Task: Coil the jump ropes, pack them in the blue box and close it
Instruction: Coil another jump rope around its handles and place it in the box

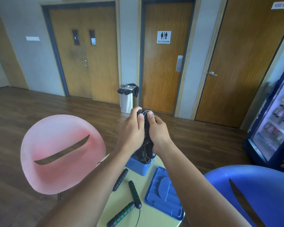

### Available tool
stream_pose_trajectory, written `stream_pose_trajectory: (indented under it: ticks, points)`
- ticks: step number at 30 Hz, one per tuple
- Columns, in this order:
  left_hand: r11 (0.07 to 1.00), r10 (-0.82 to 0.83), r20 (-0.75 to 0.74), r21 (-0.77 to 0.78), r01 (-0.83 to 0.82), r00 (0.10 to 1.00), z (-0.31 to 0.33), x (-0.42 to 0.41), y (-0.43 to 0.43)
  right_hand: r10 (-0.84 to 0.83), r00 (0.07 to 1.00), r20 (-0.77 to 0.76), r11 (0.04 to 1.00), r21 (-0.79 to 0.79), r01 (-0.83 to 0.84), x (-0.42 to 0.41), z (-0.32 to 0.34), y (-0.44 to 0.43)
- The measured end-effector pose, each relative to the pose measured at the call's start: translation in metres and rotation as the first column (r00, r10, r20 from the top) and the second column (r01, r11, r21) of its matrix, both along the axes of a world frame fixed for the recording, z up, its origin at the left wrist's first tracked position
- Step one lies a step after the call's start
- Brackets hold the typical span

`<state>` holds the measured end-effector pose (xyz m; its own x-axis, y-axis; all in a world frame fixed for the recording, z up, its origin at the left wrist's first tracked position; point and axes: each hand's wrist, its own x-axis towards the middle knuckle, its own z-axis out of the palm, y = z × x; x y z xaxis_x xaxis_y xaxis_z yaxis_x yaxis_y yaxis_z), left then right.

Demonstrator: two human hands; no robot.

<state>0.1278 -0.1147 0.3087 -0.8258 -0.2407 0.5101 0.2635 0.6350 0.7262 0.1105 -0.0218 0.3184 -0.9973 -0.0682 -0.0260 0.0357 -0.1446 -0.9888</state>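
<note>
Both my hands hold a coiled black jump rope [145,145] upright above the open blue box [138,167] at the table's far edge. My left hand [132,128] grips the coil's left side and my right hand [157,130] grips its right side, thumbs on top. The bottom of the coil hangs into the box. The blue lid [164,192] lies flat on the table to the right of the box. Black handles with green rings [134,193] [121,213] and a plain black handle [120,179] lie on the table nearer me, with thin cord trailing.
The small pale green table [147,215] stands between a pink chair [59,154] on the left and a blue chair [252,194] on the right. A drinks fridge [275,125] stands at the far right. A bin [127,99] stands by the doors behind.
</note>
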Motion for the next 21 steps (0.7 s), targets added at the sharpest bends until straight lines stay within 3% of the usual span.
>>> stream_pose_trajectory:
  ticks: [7, 12, 17, 21]
  points:
    - [0.982, -0.188, 0.236, 0.050, 0.182, 0.953, 0.009, -0.015, -0.027, 0.135, 0.985, 0.108, 0.989, 0.047, -0.140, 0.002, 0.008, 0.010]
    - [0.984, -0.181, 0.192, 0.038, 0.177, 0.965, 0.015, -0.025, -0.032, 0.098, 0.980, 0.175, 0.992, -0.093, -0.083, 0.001, 0.003, 0.023]
    - [0.901, -0.208, 0.177, 0.417, 0.118, 0.962, 0.009, -0.027, -0.027, -0.025, 0.962, 0.272, 0.999, -0.014, 0.029, 0.002, -0.016, 0.050]
    - [0.814, -0.343, 0.262, 0.562, 0.147, 0.902, 0.005, -0.029, -0.014, -0.147, 0.958, 0.248, 0.985, -0.054, 0.165, 0.000, -0.021, 0.063]
